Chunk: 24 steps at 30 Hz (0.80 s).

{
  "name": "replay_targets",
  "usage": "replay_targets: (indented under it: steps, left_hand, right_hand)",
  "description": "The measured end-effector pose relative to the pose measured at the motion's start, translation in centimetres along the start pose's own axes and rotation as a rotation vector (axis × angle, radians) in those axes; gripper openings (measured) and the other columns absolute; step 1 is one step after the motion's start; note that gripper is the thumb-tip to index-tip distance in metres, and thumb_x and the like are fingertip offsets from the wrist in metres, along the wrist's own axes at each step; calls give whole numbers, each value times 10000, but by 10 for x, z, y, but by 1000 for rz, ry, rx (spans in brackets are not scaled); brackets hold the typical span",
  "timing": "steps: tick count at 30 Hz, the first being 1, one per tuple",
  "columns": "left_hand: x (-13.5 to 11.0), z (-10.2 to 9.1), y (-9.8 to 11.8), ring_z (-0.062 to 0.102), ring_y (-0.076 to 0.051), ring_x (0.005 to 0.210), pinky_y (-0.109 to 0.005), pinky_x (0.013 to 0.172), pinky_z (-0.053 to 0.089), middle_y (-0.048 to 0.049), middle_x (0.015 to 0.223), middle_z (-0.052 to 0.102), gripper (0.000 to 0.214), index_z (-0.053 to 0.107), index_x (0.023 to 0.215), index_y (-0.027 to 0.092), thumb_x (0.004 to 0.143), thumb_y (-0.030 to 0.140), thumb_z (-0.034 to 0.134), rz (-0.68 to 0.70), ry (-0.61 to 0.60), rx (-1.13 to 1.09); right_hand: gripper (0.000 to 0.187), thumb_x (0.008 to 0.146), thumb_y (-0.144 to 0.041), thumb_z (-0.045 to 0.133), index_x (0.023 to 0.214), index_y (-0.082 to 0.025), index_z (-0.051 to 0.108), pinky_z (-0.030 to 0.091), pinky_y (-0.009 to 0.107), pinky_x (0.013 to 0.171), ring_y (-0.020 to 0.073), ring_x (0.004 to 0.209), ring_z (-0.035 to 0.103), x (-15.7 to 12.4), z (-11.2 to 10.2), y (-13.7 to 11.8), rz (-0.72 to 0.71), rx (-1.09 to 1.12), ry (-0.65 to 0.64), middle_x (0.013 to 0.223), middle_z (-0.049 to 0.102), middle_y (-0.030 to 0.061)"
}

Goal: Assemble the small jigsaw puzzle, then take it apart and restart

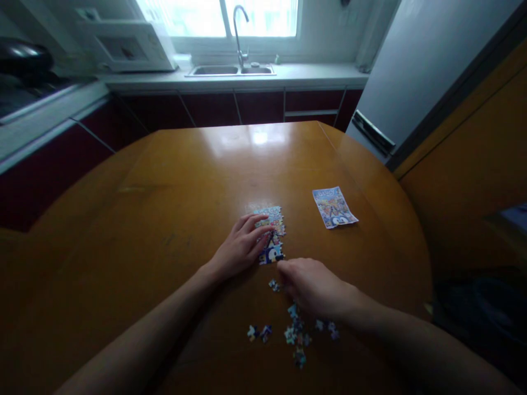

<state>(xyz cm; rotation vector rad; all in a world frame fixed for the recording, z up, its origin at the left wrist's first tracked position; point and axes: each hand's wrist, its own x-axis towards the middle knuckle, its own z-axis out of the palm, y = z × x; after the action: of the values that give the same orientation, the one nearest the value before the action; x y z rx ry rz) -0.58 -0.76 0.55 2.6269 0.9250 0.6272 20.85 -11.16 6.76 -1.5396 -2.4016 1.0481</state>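
Lying nearest on the polished wooden table (123, 263), a cluster of loose jigsaw pieces (291, 334) is spread beneath and beside the right forearm, and a small pair of pieces (259, 332) is set apart to its left. A little farther on, a small blue-and-white clump (274, 285) is seen just beside the right hand (308, 285). That hand is curled narrow, its fingertips brought close to the lower right corner of the partly assembled jigsaw puzzle (270, 254); whether a piece is pinched there cannot be told. The puzzle is placed in front of the person, between the two hands and slightly beyond them, with a toothed right edge and a blue cartoon character shown at its near end. Its left side is covered by the left hand (241, 241), which is laid over it with the fingers loosely spread. To the right, well apart, a printed picture sheet (334, 208) is laid out; pale lettering is printed along its top but is too blurred to be read. Beyond the table, dark red cabinets (259, 107) are topped by a white counter (317, 71), into which a double-bowl steel sink (216, 70) is set below a bright window (267, 19).
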Motion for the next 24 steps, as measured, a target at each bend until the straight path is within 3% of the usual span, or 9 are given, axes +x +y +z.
replay_targets:
  steps: [5,9,14,19,24]
  left_hand:
    - [0,1,-1,405,-271,1359,-522,1161,398,-63,1434,529,296,626,1307,293,1038,298,502,0,5,10]
    - [0,-1,1,408,-272,1351,-533,1151,407,-67,1423,534,284,628,1292,286,1044,304,490,-1,-2,16]
    - [2,-4,4,421,-275,1333,-542,1142,416,-78,1402,549,288,628,1293,278,1047,308,482,5,-5,14]
    - [2,-4,3,417,-277,1343,-533,1156,402,-76,1409,546,287,640,1286,273,1040,301,495,-3,-7,11]
    - [1,-3,4,417,-277,1345,-537,1155,401,-66,1403,551,287,641,1288,294,1037,304,503,-13,1,-8]
  right_hand:
    - [95,838,-92,630,865,-175,668,452,257,651,138,688,599,18,-10,19,29,530,276,768,687,19]
    - [81,836,-122,650,891,-156,700,492,281,684,155,723,629,29,-18,30,61,726,380,781,698,36]
    - [182,818,-48,572,910,-143,698,506,290,698,148,710,636,33,-25,33,109,781,378,757,678,20]
    - [148,782,-39,587,820,-147,681,511,295,723,145,697,626,38,-25,38,149,776,358,725,674,9]
    - [144,789,-37,589,843,-156,648,522,277,678,132,654,626,42,-24,42,242,959,342,709,672,1]
